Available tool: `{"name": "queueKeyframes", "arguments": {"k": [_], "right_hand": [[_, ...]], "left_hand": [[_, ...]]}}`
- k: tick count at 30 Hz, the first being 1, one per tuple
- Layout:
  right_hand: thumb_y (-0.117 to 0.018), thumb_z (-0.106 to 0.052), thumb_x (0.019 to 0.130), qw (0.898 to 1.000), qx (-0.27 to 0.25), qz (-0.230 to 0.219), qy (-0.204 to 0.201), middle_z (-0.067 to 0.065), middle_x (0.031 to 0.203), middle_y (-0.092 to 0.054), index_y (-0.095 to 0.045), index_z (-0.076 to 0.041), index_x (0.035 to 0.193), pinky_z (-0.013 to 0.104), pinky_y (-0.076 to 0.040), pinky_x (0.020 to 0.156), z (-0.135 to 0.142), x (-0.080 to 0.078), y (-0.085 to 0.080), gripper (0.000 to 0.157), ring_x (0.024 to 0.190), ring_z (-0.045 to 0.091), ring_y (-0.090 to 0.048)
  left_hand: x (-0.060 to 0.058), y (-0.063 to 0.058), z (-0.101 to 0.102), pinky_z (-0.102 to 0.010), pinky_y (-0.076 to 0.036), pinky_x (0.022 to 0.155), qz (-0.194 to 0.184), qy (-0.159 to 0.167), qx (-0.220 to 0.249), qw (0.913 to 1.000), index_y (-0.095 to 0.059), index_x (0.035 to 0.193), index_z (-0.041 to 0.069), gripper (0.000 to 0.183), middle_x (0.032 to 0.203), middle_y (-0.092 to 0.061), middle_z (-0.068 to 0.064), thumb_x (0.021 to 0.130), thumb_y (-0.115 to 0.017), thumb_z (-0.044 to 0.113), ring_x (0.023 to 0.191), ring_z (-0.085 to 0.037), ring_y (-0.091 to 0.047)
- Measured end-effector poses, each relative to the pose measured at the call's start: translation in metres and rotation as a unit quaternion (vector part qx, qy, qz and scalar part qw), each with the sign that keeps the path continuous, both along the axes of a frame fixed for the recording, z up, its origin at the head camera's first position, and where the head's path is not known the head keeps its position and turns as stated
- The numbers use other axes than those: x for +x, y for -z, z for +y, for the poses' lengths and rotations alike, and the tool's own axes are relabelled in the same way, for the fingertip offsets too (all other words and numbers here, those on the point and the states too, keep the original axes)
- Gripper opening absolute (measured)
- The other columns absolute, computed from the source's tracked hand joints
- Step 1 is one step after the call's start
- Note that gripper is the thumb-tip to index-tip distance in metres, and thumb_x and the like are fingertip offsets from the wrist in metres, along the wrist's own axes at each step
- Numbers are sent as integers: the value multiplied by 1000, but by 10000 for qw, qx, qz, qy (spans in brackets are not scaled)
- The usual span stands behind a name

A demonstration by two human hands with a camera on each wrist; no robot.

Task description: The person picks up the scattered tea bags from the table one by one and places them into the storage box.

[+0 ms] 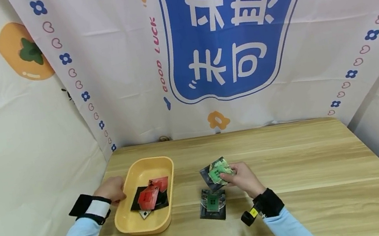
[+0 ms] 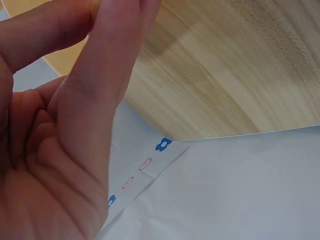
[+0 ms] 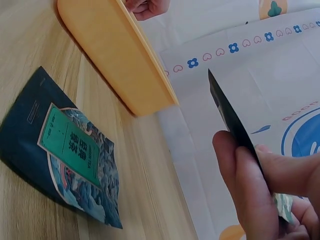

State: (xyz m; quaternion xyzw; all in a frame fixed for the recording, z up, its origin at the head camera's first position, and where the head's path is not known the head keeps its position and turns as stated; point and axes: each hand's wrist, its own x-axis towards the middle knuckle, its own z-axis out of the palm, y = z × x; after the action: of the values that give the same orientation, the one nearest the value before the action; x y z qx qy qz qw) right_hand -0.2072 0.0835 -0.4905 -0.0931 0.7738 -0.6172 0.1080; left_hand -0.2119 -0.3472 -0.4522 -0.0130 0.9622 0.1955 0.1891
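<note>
My left hand [image 1: 112, 189] grips the left rim of a yellow plastic tub [image 1: 124, 225]. Inside the tub lie red-labelled packets [image 1: 148, 198], dark packets and a whitish one with a black diamond [image 1: 145, 214]. With thumb and fingers, my right hand [image 1: 246, 179] pinches green-labelled tea packets [image 1: 217, 173], one dark and one light green, fanned over each other above the table. Seen edge-on in the right wrist view, the dark packet [image 3: 232, 117] stands up between thumb and fingers. Just below that hand, another dark tea packet [image 3: 72, 145] with a green label lies flat on the table.
The wood-grain table [image 1: 313, 181] reaches back to a white printed cloth [image 1: 130, 82] hanging behind it. White cloth also hangs at the left [image 1: 13, 164] and right sides. The tub stands near the table's left edge.
</note>
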Motion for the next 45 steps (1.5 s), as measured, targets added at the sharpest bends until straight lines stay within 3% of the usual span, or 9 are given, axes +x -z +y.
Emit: {"name": "queueKeyframes", "arguments": {"k": [6, 9, 13, 21, 30, 36, 41, 45], "right_hand": [[-63, -3, 94, 9999, -47, -16, -154, 19, 92, -73, -67, 11, 111, 40, -62, 77, -7, 11, -23, 22, 81, 17, -72], [-64, -5, 94, 9999, -84, -7, -139, 17, 91, -74, -68, 9, 110, 42, -62, 79, -12, 8, -19, 22, 80, 16, -72], [-66, -8, 93, 9999, -72, -54, -91, 11, 89, -74, -69, 5, 109, 48, -60, 82, -19, -2, -2, 21, 79, 14, -71], [-67, -9, 93, 9997, -75, 2, -244, 14, 92, -73, -70, 4, 108, 49, -61, 80, -31, -3, -3, 20, 79, 14, -70], [-68, -12, 93, 9990, -227, -39, -391, 2, 82, -68, -71, 3, 104, 43, -62, 79, -44, -3, -7, 19, 74, 12, -67], [-69, -12, 92, 9984, -354, -196, -401, 2, 82, -68, -70, 3, 103, 43, -62, 79, -53, -3, -7, 19, 71, 13, -69], [-69, -15, 93, 9985, -288, -176, -427, -2, 74, -63, -69, 3, 97, 45, -62, 79, -59, -5, -7, 18, 65, 14, -68], [-70, -15, 92, 9987, -230, -130, -436, -4, 67, -57, -67, 2, 88, 38, -62, 74, -63, -6, -7, 18, 62, 12, -67]], "left_hand": [[0, 0, 0, -27, -56, 51, -1, -34, -24, 10000, -56, 88, -2, 12, 78, -61, -10, 82, -65, -8, 60, -18, -63], [1, -1, 0, -27, -56, 51, -5, -33, -34, 10000, -57, 88, -2, 11, 78, -62, -10, 83, -65, -9, 60, -18, -63], [1, -2, 1, -27, -56, 51, -37, -60, -79, 9999, -57, 88, -2, 11, 78, -62, -10, 83, -65, -8, 60, -18, -63], [2, 2, 0, -27, -56, 50, 13, -75, -71, 9999, -57, 87, -2, 11, 77, -61, -10, 82, -65, -8, 60, -18, -63], [2, -2, 2, -26, -55, 51, -6, -73, -80, 9999, -59, 88, -2, 10, 75, -61, -10, 83, -64, -8, 59, -18, -62], [1, -2, 3, -26, -55, 50, 25, -21, -184, 9998, -58, 85, -1, 10, 74, -61, -10, 82, -65, -7, 58, -17, -62], [1, 0, 1, -26, -55, 49, 10, -31, -185, 9998, -58, 84, 0, 10, 75, -62, -10, 82, -65, -8, 58, -17, -63], [1, 0, 1, -25, -55, 49, 12, -19, -151, 9999, -57, 83, 0, 11, 75, -62, -9, 82, -65, -8, 57, -17, -62]]}}
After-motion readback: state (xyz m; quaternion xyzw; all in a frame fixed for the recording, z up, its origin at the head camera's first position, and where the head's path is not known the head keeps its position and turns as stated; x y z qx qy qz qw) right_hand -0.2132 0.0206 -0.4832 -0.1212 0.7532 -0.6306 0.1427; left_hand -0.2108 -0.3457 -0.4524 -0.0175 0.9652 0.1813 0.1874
